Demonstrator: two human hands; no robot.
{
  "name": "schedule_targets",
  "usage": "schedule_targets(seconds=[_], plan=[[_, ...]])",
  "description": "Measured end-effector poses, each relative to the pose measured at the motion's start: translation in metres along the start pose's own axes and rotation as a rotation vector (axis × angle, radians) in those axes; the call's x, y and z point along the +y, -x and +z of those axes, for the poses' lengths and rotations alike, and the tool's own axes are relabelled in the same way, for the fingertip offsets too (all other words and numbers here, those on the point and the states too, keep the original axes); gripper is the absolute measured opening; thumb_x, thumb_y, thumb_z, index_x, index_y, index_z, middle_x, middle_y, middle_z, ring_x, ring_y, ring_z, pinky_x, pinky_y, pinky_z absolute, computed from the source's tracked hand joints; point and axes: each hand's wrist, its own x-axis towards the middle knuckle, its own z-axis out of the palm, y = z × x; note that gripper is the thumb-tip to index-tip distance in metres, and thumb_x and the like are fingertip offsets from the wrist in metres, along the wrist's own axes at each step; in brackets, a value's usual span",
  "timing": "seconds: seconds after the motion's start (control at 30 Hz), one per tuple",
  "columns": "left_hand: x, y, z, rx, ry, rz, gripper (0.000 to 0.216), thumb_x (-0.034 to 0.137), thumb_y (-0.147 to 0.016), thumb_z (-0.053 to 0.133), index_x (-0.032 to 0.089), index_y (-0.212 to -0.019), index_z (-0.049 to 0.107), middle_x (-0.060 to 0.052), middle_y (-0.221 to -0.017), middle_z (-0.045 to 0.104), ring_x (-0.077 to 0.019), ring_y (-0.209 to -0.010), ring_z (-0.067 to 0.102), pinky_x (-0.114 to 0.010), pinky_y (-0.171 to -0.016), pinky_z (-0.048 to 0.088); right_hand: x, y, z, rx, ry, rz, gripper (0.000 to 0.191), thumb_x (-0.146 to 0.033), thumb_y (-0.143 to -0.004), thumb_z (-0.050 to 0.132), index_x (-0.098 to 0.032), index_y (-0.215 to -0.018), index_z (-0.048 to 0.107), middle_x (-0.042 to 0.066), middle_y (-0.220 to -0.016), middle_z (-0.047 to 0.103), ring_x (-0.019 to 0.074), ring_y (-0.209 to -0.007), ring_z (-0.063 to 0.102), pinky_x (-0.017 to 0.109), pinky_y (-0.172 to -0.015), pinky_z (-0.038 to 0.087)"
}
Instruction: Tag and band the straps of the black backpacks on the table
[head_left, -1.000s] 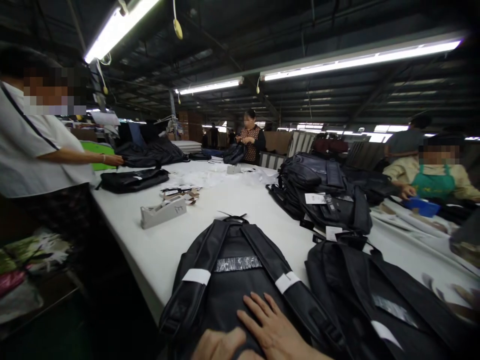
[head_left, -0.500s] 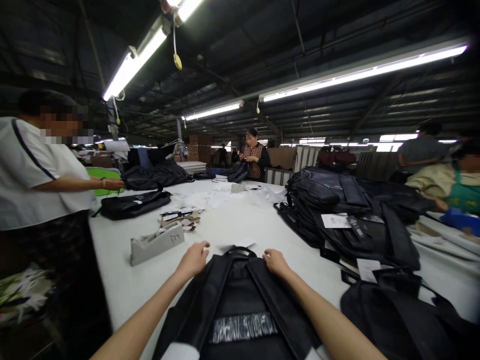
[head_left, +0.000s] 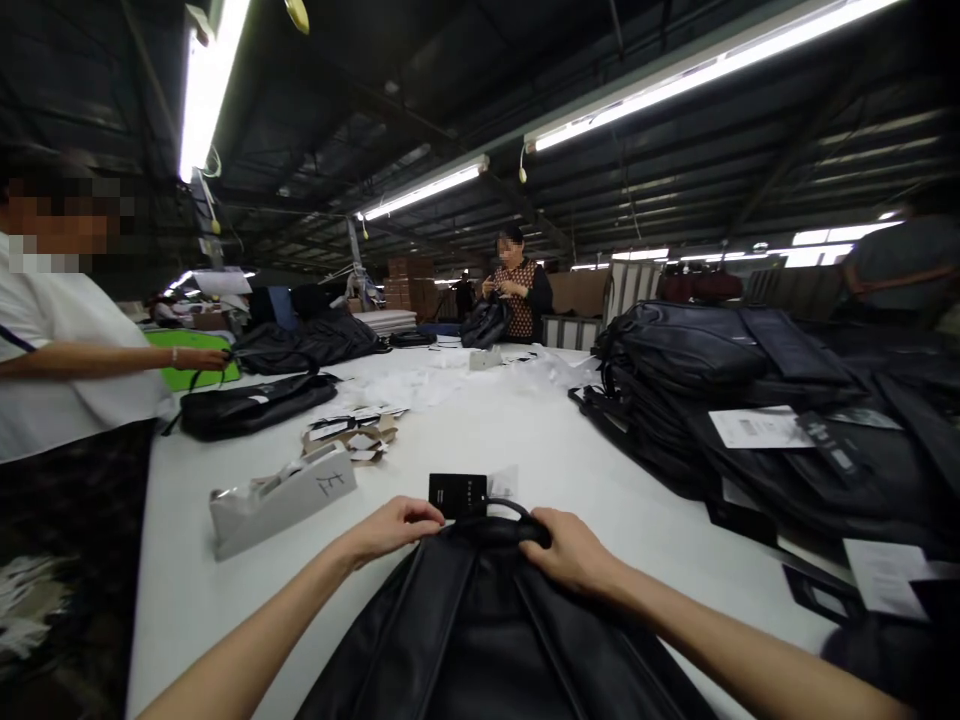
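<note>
A black backpack [head_left: 487,625] lies in front of me with its shoulder straps facing up and its top handle at the far end. My right hand [head_left: 574,550] is closed on the top edge beside the handle, thumb over the fabric. With thumb and fingers pinched together, my left hand [head_left: 401,528] grips the backpack's top left corner. Beyond the handle, a black hang tag [head_left: 457,494] and a small clear plastic piece [head_left: 504,482] rest on the white table [head_left: 480,425].
A tape dispenser [head_left: 281,497] stands to the left, with paper scraps [head_left: 352,437] behind it. Stacked black backpacks [head_left: 697,390] with tags fill the right side. One co-worker [head_left: 75,350] handles a bag at left; another person [head_left: 521,290] stands at the far end.
Both hands have closed on the backpack's top, where they were apart from it or at its edges. The black tag now shows beyond the handle. My view has shifted closer to the table.
</note>
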Motion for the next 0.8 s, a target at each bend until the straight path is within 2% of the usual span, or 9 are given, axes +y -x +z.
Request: schedule_targets(seconds=[0.1, 0.17, 0.23, 0.37, 0.43, 0.5, 0.6, 0.7, 0.8], plan=[[0.017, 0.000, -0.001, -0.164, 0.010, 0.052, 0.039, 0.036, -0.061, 0.072, 0.016, -0.094, 0.068, -0.003, -0.087, 0.065, -0.0184, -0.084, 0.055, -0.026, -0.077, 0.042, -0.006, 0.022, -0.004, 0.090, -0.039, -0.150, 0.020, -0.026, -0.078, 0.049, -0.017, -0.091, 0.061, 0.008, -0.089, 0.066, 0.0223, -0.083, 0.060, 0.034, -0.076, 0.044], [0.025, -0.002, 0.000, -0.214, 0.021, 0.073, 0.041, 0.029, -0.053, 0.077, 0.016, -0.091, 0.067, -0.002, -0.085, 0.064, -0.0180, -0.082, 0.055, -0.026, -0.075, 0.043, -0.010, 0.032, -0.007, 0.126, -0.125, -0.245, 0.030, -0.023, -0.078, 0.049, -0.018, -0.106, 0.058, 0.008, -0.100, 0.065, 0.0219, -0.092, 0.060, 0.035, -0.083, 0.045], [0.027, -0.005, 0.001, -0.177, 0.038, 0.094, 0.036, 0.027, -0.056, 0.073, 0.016, -0.089, 0.065, -0.001, -0.083, 0.062, -0.0160, -0.079, 0.054, -0.025, -0.072, 0.042, -0.014, 0.037, -0.009, 0.170, -0.186, -0.302, 0.038, -0.021, -0.076, 0.051, -0.019, -0.114, 0.054, 0.008, -0.107, 0.064, 0.0214, -0.097, 0.059, 0.035, -0.088, 0.044], [0.019, -0.009, 0.007, -0.120, 0.029, 0.104, 0.038, 0.027, -0.059, 0.070, 0.016, -0.095, 0.064, -0.001, -0.085, 0.061, -0.0153, -0.079, 0.052, -0.025, -0.073, 0.041, -0.015, 0.036, -0.013, 0.201, -0.279, -0.253, 0.037, -0.018, -0.071, 0.050, -0.018, -0.107, 0.060, 0.007, -0.100, 0.067, 0.0218, -0.092, 0.061, 0.035, -0.086, 0.046], [0.012, -0.012, 0.012, -0.156, 0.003, 0.084, 0.042, 0.026, -0.053, 0.074, 0.016, -0.093, 0.066, -0.001, -0.086, 0.062, -0.0172, -0.082, 0.053, -0.026, -0.075, 0.041, -0.009, 0.030, -0.018, 0.057, -0.411, -0.143, 0.031, -0.019, -0.072, 0.046, -0.018, -0.097, 0.064, 0.005, -0.090, 0.068, 0.0205, -0.085, 0.062, 0.033, -0.080, 0.048], [0.007, -0.017, 0.017, -0.210, 0.000, 0.037, 0.035, 0.030, -0.056, 0.072, 0.016, -0.088, 0.068, -0.001, -0.082, 0.063, -0.0180, -0.079, 0.055, -0.027, -0.074, 0.043, 0.003, 0.023, -0.024, -0.180, -0.595, -0.011, 0.027, -0.021, -0.075, 0.043, -0.016, -0.089, 0.066, 0.003, -0.082, 0.069, 0.0187, -0.078, 0.063, 0.031, -0.075, 0.049], [0.005, -0.029, 0.024, -0.289, 0.031, -0.058, 0.030, 0.034, -0.062, 0.064, 0.015, -0.086, 0.068, -0.002, -0.076, 0.065, -0.0175, -0.070, 0.058, -0.028, -0.067, 0.046, 0.027, 0.011, -0.027, -0.466, -0.848, 0.099, 0.026, -0.030, -0.078, 0.051, -0.014, -0.093, 0.067, 0.003, -0.080, 0.069, 0.0179, -0.079, 0.064, 0.031, -0.079, 0.048], [0.007, -0.040, 0.030, -0.315, 0.028, -0.116, 0.040, 0.027, -0.052, 0.070, 0.017, -0.091, 0.066, 0.000, -0.078, 0.066, -0.0171, -0.068, 0.059, -0.027, -0.064, 0.048, 0.043, -0.001, -0.023, -0.617, -0.985, 0.117, 0.038, -0.037, -0.072, 0.067, -0.013, -0.100, 0.066, 0.005, -0.086, 0.068, 0.0182, -0.085, 0.063, 0.033, -0.087, 0.045], [0.017, -0.041, 0.032, -0.322, -0.018, -0.131, 0.042, 0.025, -0.046, 0.074, 0.018, -0.087, 0.066, 0.002, -0.076, 0.065, -0.0164, -0.067, 0.058, -0.024, -0.060, 0.048, 0.042, -0.010, -0.020, -0.670, -0.948, 0.136, 0.042, -0.034, -0.061, 0.077, -0.012, -0.095, 0.067, 0.005, -0.086, 0.067, 0.0166, -0.078, 0.062, 0.032, -0.083, 0.046]])
